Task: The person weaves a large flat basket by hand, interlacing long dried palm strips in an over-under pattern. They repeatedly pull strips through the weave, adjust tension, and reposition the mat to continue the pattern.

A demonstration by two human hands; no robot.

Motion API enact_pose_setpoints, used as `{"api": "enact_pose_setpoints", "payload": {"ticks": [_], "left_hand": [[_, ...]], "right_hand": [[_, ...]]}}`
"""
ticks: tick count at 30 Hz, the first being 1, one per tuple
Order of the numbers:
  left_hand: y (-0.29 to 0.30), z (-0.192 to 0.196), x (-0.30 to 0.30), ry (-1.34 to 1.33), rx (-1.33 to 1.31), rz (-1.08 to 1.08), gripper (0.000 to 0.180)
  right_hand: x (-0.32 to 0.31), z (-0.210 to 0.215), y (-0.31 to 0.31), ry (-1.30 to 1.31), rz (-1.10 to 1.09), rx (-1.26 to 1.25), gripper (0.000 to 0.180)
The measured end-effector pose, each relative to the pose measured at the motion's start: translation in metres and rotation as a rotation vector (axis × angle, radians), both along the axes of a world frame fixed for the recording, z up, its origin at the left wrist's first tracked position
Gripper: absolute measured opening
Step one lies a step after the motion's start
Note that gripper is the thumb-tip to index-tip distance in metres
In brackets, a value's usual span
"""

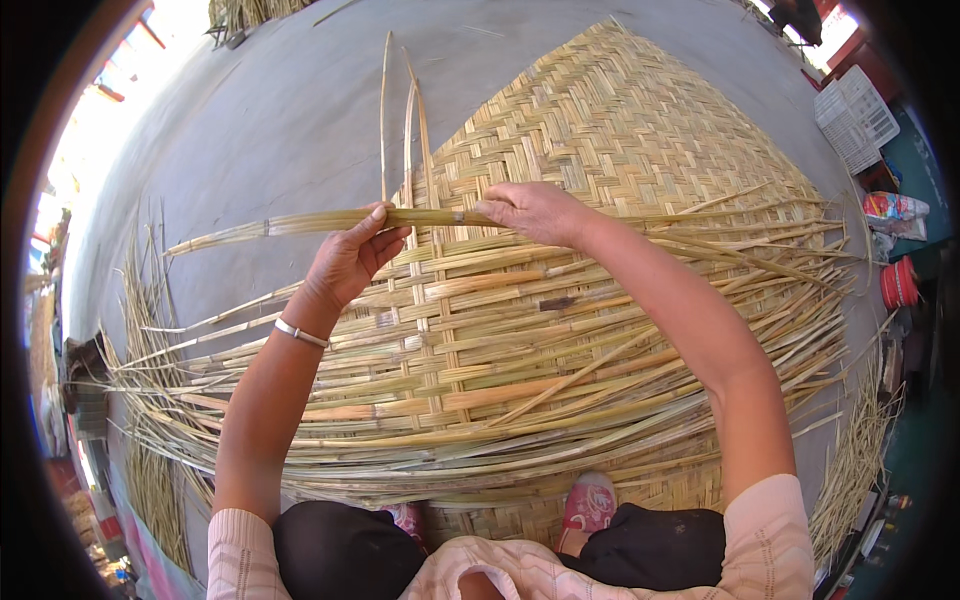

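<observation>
A flattened yellow-green reed strip (432,217) runs sideways between my hands, its loose end reaching out past the left one. My left hand (360,252) pinches the strip between thumb and fingers at the left edge of a woven mat (600,110). Further right, my right hand (535,212) is closed on the same strip, over the mat; its fingertips are partly hidden. Several thin upright strips (409,130) stick out beyond the strip near my left hand. Below my hands, several crosswise strips (520,340) lie over and under the mat's lengthwise ones.
Loose reed strips fan out left and right of the mat. Reed bundles (155,450) lie on the grey floor (270,130) at the left. A white plastic crate (856,118), a red spool (898,284) and a printed bag (895,214) stand at the right. My feet rest on the mat.
</observation>
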State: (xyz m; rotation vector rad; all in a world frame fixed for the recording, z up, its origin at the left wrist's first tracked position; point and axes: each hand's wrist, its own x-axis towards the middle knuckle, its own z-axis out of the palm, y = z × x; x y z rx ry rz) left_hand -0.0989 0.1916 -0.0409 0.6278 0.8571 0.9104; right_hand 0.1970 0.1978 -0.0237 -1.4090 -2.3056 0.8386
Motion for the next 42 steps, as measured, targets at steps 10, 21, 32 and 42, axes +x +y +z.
{"api": "enact_pose_setpoints", "payload": {"ticks": [10,21,32,42], "left_hand": [[0.067,-0.046,-0.016,0.354,0.057,-0.188,0.078],[0.129,-0.095,0.017,0.881,-0.133,-0.192,0.037],[0.117,-0.104,0.006,0.382,-0.204,0.084,0.032],[0.109,-0.105,0.000,0.172,-0.132,0.111,0.040]], "right_hand": [[-0.038,-0.042,0.039,0.005,-0.129,-0.069,0.020],[-0.047,-0.102,0.027,0.509,-0.648,-0.389,0.024],[-0.055,-0.120,0.023,0.526,-0.767,-0.433,0.026],[-0.059,-0.122,0.009,0.227,-0.519,-0.024,0.019]]}}
